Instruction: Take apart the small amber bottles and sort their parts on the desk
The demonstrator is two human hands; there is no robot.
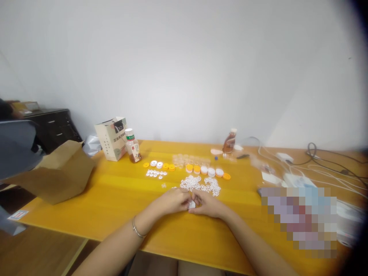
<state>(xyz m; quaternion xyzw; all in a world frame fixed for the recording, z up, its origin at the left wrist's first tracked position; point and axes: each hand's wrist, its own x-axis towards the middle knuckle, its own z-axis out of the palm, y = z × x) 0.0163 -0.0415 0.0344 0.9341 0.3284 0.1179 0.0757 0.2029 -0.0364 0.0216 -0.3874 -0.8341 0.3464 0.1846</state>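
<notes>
My left hand and my right hand meet over the table near its front. Between them the fingers of both hands are closed on a small white round plastic piece. Just beyond my fingers lies a loose heap of small white openwork plastic parts. Behind the heap is a row of white and orange round caps, some stacked. To the left are more orange and white discs with centre holes and several small white knobs. Clear round pieces stand behind the row.
A paper bag and a labelled bottle stand at the back left, a brown bottle at the back right. A brown paper sack sits on the left. Cables and a blurred-out patch lie on the right.
</notes>
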